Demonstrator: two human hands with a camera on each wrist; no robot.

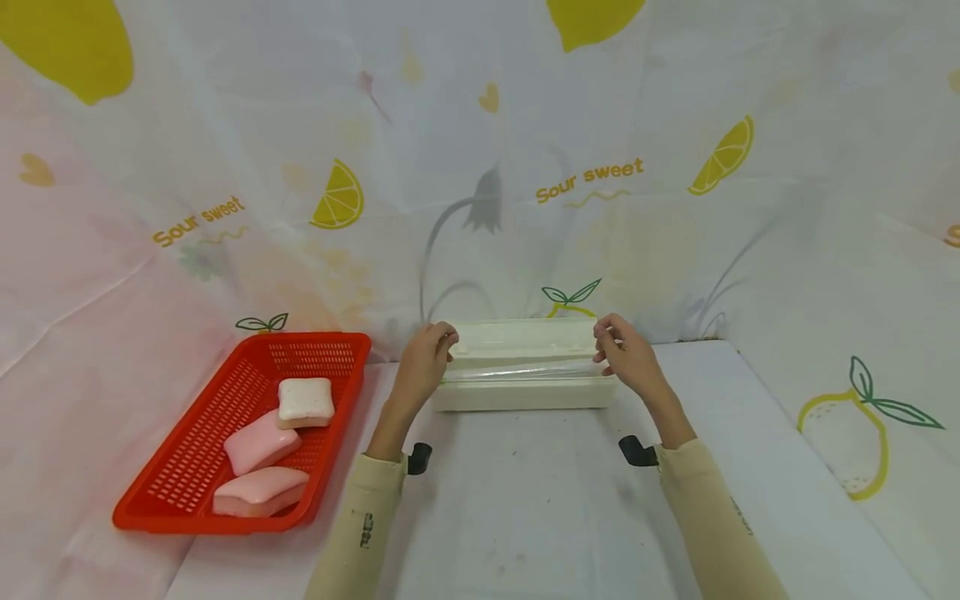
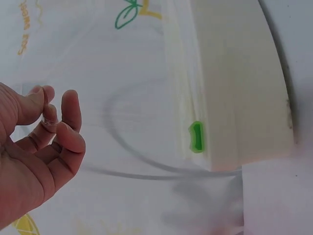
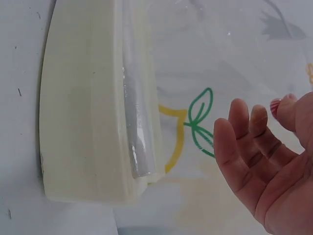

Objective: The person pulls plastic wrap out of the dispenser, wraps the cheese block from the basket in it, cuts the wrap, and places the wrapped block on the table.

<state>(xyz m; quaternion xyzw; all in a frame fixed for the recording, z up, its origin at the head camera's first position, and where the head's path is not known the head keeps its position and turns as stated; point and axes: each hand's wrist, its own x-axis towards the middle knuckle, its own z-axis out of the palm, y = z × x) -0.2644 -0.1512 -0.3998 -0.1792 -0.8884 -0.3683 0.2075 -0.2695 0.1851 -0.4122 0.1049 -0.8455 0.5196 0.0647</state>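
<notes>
A cream cling film dispenser (image 1: pixel 525 397) stands at the back of the table, its lid (image 1: pixel 517 333) raised. Inside lies a shiny roll of cling film (image 1: pixel 536 370); its end also shows in the right wrist view. My left hand (image 1: pixel 423 360), above the box's left end, pinches clear film between thumb and forefinger. Over the right end, my right hand (image 1: pixel 628 357) has thumb and forefinger together on the film's other side; the film there is barely visible. A green piece (image 2: pixel 196 137) marks the box's left end. The remaining fingers of both hands are loosely bent.
To the left stands a red plastic basket (image 1: pixel 341 417) holding two pink sponge-like blocks (image 1: pixel 258 490) and a white one (image 1: pixel 306 398). A lemon-printed cloth (image 1: pixel 450 167) hangs close behind the dispenser. White table surface (image 1: pixel 525 517) lies between my forearms.
</notes>
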